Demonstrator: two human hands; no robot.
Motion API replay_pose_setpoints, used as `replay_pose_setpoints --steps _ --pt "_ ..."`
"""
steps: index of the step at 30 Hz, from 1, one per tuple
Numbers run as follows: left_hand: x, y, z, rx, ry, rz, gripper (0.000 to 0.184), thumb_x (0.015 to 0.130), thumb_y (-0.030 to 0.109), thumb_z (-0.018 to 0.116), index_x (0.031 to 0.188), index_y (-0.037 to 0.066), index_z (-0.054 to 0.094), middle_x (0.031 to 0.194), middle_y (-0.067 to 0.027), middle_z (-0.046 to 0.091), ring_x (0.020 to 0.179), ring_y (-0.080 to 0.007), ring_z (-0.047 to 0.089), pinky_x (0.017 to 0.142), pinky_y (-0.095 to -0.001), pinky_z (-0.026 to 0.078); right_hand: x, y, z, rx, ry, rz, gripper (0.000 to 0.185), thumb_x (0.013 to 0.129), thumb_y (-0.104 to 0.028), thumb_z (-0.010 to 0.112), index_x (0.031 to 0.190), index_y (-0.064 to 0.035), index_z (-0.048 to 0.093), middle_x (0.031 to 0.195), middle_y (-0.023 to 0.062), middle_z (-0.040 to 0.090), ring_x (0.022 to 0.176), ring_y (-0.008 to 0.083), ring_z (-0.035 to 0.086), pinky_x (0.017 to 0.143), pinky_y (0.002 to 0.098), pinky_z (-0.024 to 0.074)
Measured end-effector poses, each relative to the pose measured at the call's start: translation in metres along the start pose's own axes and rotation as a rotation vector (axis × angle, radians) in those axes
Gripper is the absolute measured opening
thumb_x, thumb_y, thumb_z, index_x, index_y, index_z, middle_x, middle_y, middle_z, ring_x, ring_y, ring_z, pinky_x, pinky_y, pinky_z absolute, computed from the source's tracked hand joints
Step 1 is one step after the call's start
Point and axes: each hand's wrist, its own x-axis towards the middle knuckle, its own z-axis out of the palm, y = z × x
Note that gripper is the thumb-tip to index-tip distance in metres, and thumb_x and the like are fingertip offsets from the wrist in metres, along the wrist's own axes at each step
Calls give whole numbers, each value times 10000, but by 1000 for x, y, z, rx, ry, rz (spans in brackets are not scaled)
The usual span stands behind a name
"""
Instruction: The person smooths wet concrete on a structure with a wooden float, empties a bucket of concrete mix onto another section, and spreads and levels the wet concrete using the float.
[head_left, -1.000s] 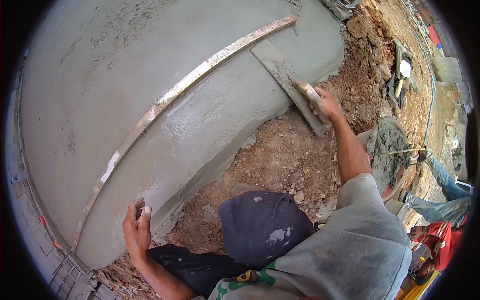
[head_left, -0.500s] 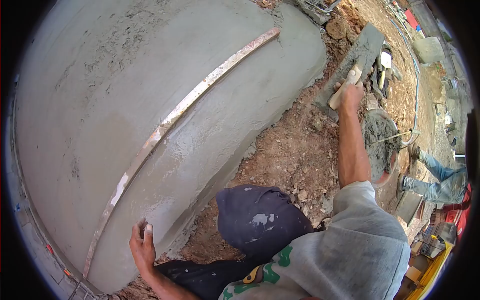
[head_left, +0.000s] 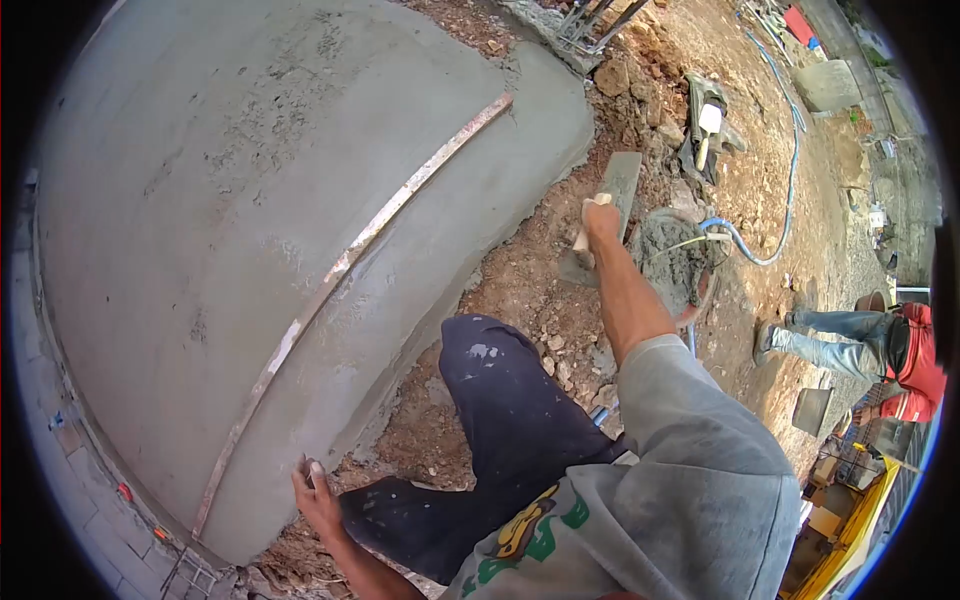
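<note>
My right hand (head_left: 600, 222)'s clamped round the trowel (head_left: 622, 182), out over the dirt (head_left: 535, 285) beside the concrete slab (head_left: 180, 250); my left hand (head_left: 320, 503), fingers apart, hangs near its lower corner. Between smoothing strokes, I'd judge; another calls for laying the trowel flat.

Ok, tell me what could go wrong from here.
The trowel in the right hand is over stony soil; it might pick up grit. The left hand is near the edge of the fresh-looking concrete and could mark it. The long bar lying on that surface may leave a groove if shifted.
</note>
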Motion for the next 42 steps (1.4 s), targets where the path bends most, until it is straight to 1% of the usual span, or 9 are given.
replay_pose_setpoints --steps 7,14,20,26,30,35,38,39,42 --pt "-158 76 -127 37 123 -222 476 982 329 501 1276 -46 503 1144 -180 605 1067 -269 584 912 -358 453 -71 -4 -82 -250 -425 -26 572 796 -395 623 1082 100 610 1114 313 616 1092 399 601 924 422 490" --pt "-224 211 -120 -143 89 -281 478 978 372 472 1163 -48 605 1064 -165 644 870 -233 626 778 -354 482 -169 -78 -214 -663 -601 -312 618 799 -465 654 1095 76 612 1115 308 614 1076 401 604 925 439 486" --pt "-238 193 -99 187 -96 -438 442 897 390 588 906 -33 717 814 -150 692 875 -236 636 817 -329 464 -193 -28 -301 -717 -584 -388 603 768 -457 697 1047 72 620 1061 314 627 1041 405 617 902 455 490" --pt "-258 111 -92 -251 97 -121 406 885 248 633 1206 -1 615 1106 -163 655 994 -265 627 881 -347 463 -228 66 -371 -639 -377 -411 542 781 -441 663 969 67 643 972 319 642 973 446 626 851 479 505" --pt "-282 28 -94 -377 94 -214 440 898 219 622 1286 22 556 1199 -155 617 1008 -253 622 888 -358 469 -180 199 -355 -744 -349 -675 507 821 -461 626 852 42 677 909 296 656 916 462 631 813 482 514" --pt "-305 -69 -89 -403 91 -425 372 919 240 603 1237 47 605 1103 -137 655 970 -202 625 835 -348 490 -245 192 -395 -686 -215 -473 491 888 -454 576 820 16 701 823 256 670 816 371 676 715 451 535" --pt "-318 -71 -79 -198 126 -345 343 928 242 590 1195 31 625 1054 -113 666 908 -189 627 802 -342 496 -229 247 -390 -673 -156 -714 559 874 -513 587 855 37 685 789 261 664 804 370 680 719 457 537" --pt "-322 -51 -82 -223 120 -339 342 933 241 584 1198 27 620 1042 -105 665 887 -185 626 789 -337 498 -251 227 -403 -487 -236 -323 537 866 -484 607 873 47 686 839 266 666 830 366 681 742 447 543" --pt "-322 17 -98 -360 89 -329 339 948 236 568 1209 24 605 1006 -86 660 832 -173 624 751 -316 502 -249 252 -411 -677 -150 -599 550 842 -475 637 832 74 669 795 256 668 758 338 695 676 435 556"
